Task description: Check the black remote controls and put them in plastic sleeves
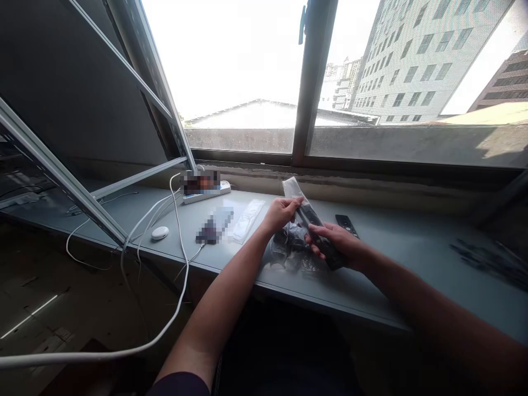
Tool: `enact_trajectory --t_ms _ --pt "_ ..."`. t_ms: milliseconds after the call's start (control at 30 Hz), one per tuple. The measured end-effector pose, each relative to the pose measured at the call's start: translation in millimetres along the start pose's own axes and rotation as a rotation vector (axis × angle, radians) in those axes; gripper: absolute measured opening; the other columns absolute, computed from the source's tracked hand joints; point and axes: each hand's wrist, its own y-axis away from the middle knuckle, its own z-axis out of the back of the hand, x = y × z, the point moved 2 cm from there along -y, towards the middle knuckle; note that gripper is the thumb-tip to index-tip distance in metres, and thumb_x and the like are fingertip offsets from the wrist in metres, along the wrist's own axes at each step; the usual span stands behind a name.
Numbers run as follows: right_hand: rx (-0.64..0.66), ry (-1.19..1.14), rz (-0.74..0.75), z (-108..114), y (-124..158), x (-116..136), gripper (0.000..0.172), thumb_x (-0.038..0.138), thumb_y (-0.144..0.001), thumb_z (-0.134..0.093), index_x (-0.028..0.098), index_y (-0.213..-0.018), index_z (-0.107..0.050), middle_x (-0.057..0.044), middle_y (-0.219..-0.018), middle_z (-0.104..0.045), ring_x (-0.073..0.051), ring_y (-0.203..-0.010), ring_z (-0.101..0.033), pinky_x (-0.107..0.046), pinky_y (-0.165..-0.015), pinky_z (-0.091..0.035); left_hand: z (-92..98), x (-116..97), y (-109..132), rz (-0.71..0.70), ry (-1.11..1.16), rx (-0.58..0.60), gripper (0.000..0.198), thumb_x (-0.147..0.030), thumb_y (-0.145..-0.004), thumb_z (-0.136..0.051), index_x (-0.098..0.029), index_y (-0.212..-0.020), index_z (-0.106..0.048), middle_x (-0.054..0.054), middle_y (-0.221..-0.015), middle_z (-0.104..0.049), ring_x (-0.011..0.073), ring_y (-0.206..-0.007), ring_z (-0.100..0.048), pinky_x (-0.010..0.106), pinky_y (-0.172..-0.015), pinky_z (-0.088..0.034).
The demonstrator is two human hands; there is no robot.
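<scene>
A long dark remote control (312, 216), slipped inside a clear plastic sleeve (291, 187), is held tilted above the table. My left hand (284, 212) pinches the sleeve near the top of the remote. Lower down, my right hand (336, 239) wraps its fingers round the body of the remote. Beneath both hands lies a clear plastic bag (284, 247) with dark items in it, too covered to tell apart. Just beyond my right hand another black remote control (345, 223) rests on the table, partly hidden.
Flat clear plastic sleeves (247, 220) lie left of my hands, beside a blurred phone-like device (215, 225) on a cable. A white round case (160, 233), a power strip (206, 192) and loose white cables (181, 220) are farther left. Dark items (487, 258) lie far right.
</scene>
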Motion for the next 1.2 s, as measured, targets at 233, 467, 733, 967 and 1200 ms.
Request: enact_trajectory --t_ms 233,467,733,967,1200 --pt "0.007 -0.013 0.029 -2.3 1.0 1.8 0.033 0.044 -0.093 -0.092 0.017 -0.098 -0.074 -0.006 -0.089 -0.075 -0.013 -0.061 -0.065 -0.022 -0.05 -0.057 -0.1 -3.3 3.1 0.081 0.067 0.061 0.076 -0.086 -0.086 -0.073 -0.02 -0.056 -0.05 -0.004 -0.052 -0.04 0.0069 -0.048 -0.031 0.027 -0.05 -0.02" --pt "0.035 0.054 0.006 0.4 1.2 1.1 0.037 0.05 -0.096 -0.089 0.016 -0.099 -0.074 -0.006 -0.079 -0.074 -0.013 -0.057 -0.062 -0.022 -0.05 -0.054 1.3 -3.6 2.9 0.017 0.032 0.076 0.071 -0.078 -0.088 -0.075 -0.019 -0.057 -0.052 -0.004 -0.053 -0.04 0.0071 -0.051 -0.031 0.027 -0.051 -0.023" --pt "0.034 -0.007 -0.009 -0.2 3.5 6.5 0.032 0.042 -0.099 -0.086 0.017 -0.118 -0.082 -0.008 -0.089 -0.078 -0.014 -0.055 -0.062 -0.023 -0.045 -0.055 17.5 7.4 -11.4 0.036 0.233 -0.313 0.058 -0.07 -0.091 -0.078 -0.019 -0.069 -0.061 -0.006 -0.056 -0.04 0.0062 -0.048 -0.032 0.024 -0.047 -0.022" --pt "-0.074 -0.055 0.066 5.3 2.6 9.3 0.034 0.041 -0.097 -0.087 0.018 -0.123 -0.081 -0.004 -0.076 -0.073 -0.014 -0.053 -0.062 -0.023 -0.044 -0.055 35.5 12.4 -15.0 0.087 0.404 -0.604 0.054 -0.058 -0.101 -0.071 -0.023 -0.07 -0.044 -0.007 -0.057 -0.036 0.0069 -0.048 -0.032 0.022 -0.046 -0.023" --pt "-0.121 -0.121 0.178 5.8 4.3 14.5 0.029 0.038 -0.1 -0.084 0.026 -0.127 -0.082 -0.012 -0.156 -0.071 -0.028 -0.113 -0.081 -0.021 -0.049 -0.06 21.9 1.2 -11.1 0.095 0.414 -0.451 0.048 -0.065 -0.097 -0.074 -0.017 -0.09 -0.075 -0.005 -0.059 -0.044 0.0068 -0.049 -0.031 0.022 -0.047 -0.023"
